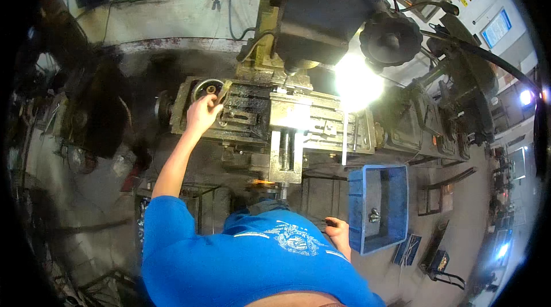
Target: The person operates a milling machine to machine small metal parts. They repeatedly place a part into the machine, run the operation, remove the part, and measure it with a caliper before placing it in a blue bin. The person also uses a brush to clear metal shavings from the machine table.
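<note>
My left hand reaches over the left end of a milling machine's table. Its fingers are closed in a pinch on a short, flat, tan piece that looks like a brush. Just beyond the fingertips lies a round metal dish with a small brownish ring-shaped part in it. Mid-table stands a machine vise, its screw toward my body. My right hand is low beside my body, left of a blue crate. Its fingers are curled around something dark and too small to make out.
Several small metal parts lie in the blue crate. Above the vise hangs the machine head, with a black knobbed wheel and a glaring lamp on its right. Another machine stands farther right, and a low metal stand nearer.
</note>
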A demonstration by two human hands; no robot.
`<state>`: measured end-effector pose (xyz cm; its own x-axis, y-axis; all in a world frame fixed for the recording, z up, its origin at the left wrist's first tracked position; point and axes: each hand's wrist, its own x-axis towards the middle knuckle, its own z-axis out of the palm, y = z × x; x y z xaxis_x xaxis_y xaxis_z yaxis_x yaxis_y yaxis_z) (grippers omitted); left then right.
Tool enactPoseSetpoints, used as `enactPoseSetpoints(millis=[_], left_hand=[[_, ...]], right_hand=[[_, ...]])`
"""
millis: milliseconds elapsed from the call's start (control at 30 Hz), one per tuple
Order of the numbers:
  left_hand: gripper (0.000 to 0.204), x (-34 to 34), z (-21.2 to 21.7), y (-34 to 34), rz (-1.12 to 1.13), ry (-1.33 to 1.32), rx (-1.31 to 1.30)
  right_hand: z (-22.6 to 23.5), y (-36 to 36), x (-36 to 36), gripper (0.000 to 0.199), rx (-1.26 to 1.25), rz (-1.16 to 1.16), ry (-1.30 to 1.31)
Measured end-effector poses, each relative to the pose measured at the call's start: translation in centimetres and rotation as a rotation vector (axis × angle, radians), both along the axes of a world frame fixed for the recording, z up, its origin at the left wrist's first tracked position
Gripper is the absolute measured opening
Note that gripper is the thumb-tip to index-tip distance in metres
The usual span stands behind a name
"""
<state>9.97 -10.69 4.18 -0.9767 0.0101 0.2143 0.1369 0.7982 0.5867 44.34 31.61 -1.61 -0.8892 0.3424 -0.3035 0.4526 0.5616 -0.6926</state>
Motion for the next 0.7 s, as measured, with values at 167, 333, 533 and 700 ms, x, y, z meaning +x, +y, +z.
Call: enactPoseSetpoints(millis=[167, 333, 533, 700], left_hand=[[0.057, 0.7, -2.0, -0.5, 0.001, -0.12, -0.477], [0.046, -0.7, -3.0, -0.4, -0.072, -0.118, -0.574], [0.022, -0.1, -1.6, -0.4, 0.12, 0.226, 0.158], [0.02, 1.1, 2.7, 7.1, -0.072, 0.187, 0.238]], right_hand=[[0.5, -0.3, -1.7, 0.036, -0.018, 0.088, -0.021], [-0.2, 0.2, -2.4, 0.037, -0.06, 0.099, 0.018], [-0.6, 0.2, -1.4, 0.037, -0.039, 0.031, 0.005], [-1.0, 0.1, -0.8, 0.037, -0.098, -0.011, -0.014]])
